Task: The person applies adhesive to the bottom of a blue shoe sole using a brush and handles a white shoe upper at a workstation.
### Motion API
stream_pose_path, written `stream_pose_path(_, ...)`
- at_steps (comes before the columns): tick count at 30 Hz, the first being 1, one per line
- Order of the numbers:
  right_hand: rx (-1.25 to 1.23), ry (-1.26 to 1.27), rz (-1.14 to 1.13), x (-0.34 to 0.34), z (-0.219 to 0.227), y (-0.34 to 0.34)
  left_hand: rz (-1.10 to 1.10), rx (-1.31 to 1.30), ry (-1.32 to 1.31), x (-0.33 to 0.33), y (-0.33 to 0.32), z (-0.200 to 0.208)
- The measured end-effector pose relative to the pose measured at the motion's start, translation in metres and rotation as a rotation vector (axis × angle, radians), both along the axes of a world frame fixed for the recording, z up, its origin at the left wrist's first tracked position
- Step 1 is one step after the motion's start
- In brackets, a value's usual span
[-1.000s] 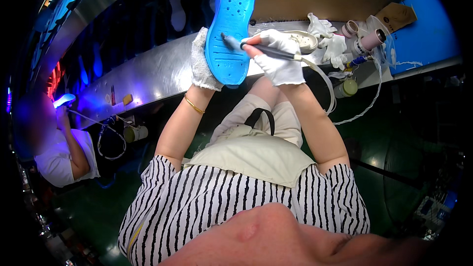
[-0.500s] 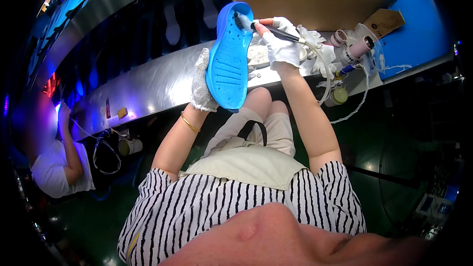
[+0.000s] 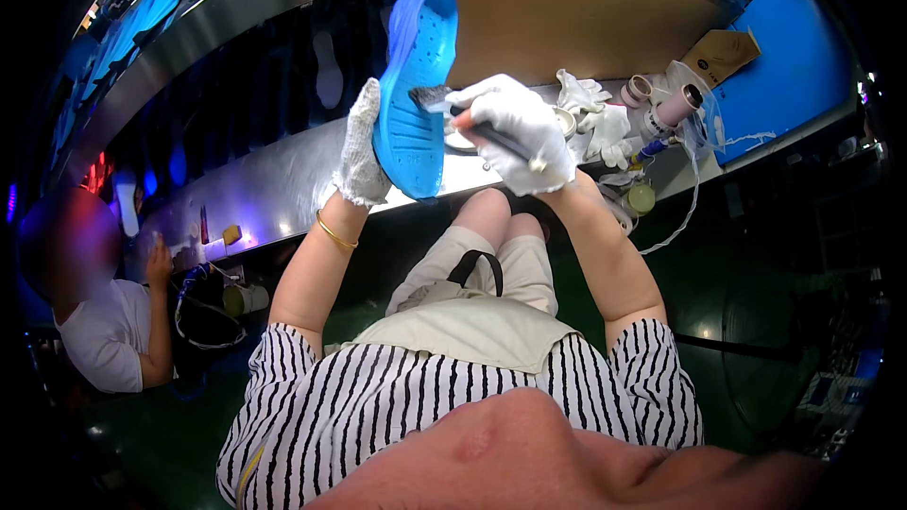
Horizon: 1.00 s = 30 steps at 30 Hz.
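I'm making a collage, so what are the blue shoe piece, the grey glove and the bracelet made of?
The blue shoe piece looks like moulded foam or rubber: one smooth, slightly glossy shape. The grey glove seems knitted cloth: it's dull and nubbly. The bracelet is probably metal: gold-coloured and shiny.

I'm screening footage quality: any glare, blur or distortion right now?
Head view: white glare on the metal bench beside the blue sole, purple light farther left; brush handle slightly blurred, co-worker's head smeared; bench edge bowed by the fisheye, corners black.

Glossy sole, shiny metal bench
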State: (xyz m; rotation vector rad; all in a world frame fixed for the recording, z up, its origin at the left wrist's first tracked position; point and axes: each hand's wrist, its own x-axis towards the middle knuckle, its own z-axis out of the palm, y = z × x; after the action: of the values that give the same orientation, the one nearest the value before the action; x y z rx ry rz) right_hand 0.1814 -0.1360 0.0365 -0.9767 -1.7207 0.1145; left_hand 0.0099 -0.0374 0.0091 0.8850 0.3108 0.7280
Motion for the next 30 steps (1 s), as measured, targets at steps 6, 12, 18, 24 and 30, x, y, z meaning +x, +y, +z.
stream_pose_path(6,-0.069,-0.022,-0.035,0.009,0.026,-0.038,-0.01,0.309,0.022,0.009,0.029,0.055)
stream_pose_path(12,-0.012,0.087,-0.209,0.012,0.039,-0.048,0.122,0.598,-0.134,0.063,0.164,0.142)
stream_pose_path(18,-0.093,0.159,-0.25,0.008,0.023,-0.05,0.832,1.419,0.872,0.041,0.238,0.153)
stream_pose_path(24,-0.167,0.219,-0.182,0.014,0.005,-0.047,1.191,1.537,2.044,-0.06,0.261,0.182)
stream_pose_path(30,-0.12,0.258,-0.123,-0.002,-0.005,-0.032,0.939,1.48,1.825,-0.116,0.281,0.184)
